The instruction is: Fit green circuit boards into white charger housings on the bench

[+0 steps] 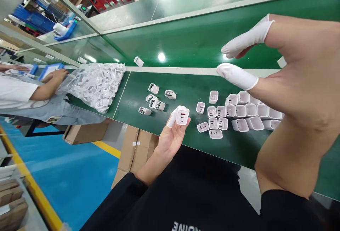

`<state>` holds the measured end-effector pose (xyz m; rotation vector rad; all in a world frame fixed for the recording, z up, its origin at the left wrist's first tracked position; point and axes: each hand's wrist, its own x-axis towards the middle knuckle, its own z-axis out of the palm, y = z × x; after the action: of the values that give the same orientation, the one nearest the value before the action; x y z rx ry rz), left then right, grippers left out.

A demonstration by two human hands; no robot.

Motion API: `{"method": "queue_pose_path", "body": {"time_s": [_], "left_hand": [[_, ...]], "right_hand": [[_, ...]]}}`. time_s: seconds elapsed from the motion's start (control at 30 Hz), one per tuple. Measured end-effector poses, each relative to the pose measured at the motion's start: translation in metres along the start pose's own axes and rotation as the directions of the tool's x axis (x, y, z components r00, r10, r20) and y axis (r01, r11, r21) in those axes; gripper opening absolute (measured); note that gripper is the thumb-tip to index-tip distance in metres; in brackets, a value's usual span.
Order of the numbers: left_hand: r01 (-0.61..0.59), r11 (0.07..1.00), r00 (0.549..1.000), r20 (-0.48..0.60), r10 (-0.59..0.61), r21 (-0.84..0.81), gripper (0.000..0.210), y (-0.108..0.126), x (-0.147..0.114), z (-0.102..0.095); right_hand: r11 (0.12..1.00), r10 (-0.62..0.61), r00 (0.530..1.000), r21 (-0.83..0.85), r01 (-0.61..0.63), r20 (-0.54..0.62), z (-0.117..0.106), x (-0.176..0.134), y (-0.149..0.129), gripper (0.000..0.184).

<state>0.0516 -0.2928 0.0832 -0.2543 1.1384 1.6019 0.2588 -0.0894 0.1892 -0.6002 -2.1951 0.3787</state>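
My left hand (170,137) grips a small white charger housing (182,117), its port face with a reddish slot and further dark slots turned up at me. A white finger cot covers the fingertip beside it. Large in the view at upper right, my right hand (300,61) is raised over the bench, thumb and finger in white cots apart with nothing between them. Rows of white open housings (240,111) stand under and beside my right hand. To the left of the held piece lies a loose group of white housings (159,105) with parts visible inside.
A clear plastic bag (98,82) full of small white parts rests on the green bench (132,82). Next to it a co-worker's arm (49,86) reaches in from the left. One white piece (138,61) lies by the pale rail. Cardboard boxes (130,149) stand below the bench edge.
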Motion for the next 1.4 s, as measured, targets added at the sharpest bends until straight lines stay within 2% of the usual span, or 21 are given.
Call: {"method": "queue_pose_path", "body": {"time_s": [0.2,0.37,0.47,0.6,0.77,0.93,1.1,1.23,1.4], "left_hand": [[0.026,0.998,0.999,-0.039,-0.028,-0.053,0.032,0.001,-0.003,0.010],[0.006,0.996,1.000,0.016,-0.004,-0.086,0.036,0.002,0.020,0.026],[-0.010,0.992,0.995,0.094,0.022,-0.126,0.038,0.009,0.037,0.050],[-0.014,0.980,0.967,0.247,0.064,-0.200,0.038,0.021,0.046,0.094],[0.031,0.970,0.912,0.404,0.072,-0.243,0.036,0.032,0.037,0.144],[0.097,0.969,0.862,0.505,0.032,-0.227,0.039,0.035,0.027,0.176],[0.120,0.968,0.838,0.546,0.020,-0.219,0.042,0.036,0.041,0.196],[0.116,0.976,0.836,0.548,0.004,-0.185,0.042,0.037,0.069,0.205],[0.080,0.979,0.830,0.556,0.039,-0.188,0.034,0.038,0.106,0.206]], "right_hand": [[1.000,0.009,1.000,0.019,-0.009,-0.006,0.000,-0.001,-0.002,0.012],[1.000,-0.006,1.000,0.017,0.006,-0.001,-0.001,0.000,-0.006,0.007],[1.000,0.004,1.000,0.016,-0.003,-0.019,-0.001,0.000,-0.007,0.005],[0.998,0.026,0.996,0.066,-0.021,-0.082,-0.002,-0.001,-0.006,0.012],[0.995,0.057,0.995,0.084,-0.049,-0.084,-0.003,-0.003,-0.003,0.015],[0.996,0.074,0.994,0.050,-0.071,-0.082,-0.004,-0.005,-0.004,0.016],[0.994,0.112,0.991,0.013,-0.111,-0.077,-0.008,-0.009,-0.005,0.017],[0.991,0.128,0.988,-0.019,-0.130,-0.086,-0.015,-0.012,-0.004,0.020],[0.986,0.138,0.974,-0.064,-0.152,-0.181,-0.024,-0.012,-0.002,0.016]]}}
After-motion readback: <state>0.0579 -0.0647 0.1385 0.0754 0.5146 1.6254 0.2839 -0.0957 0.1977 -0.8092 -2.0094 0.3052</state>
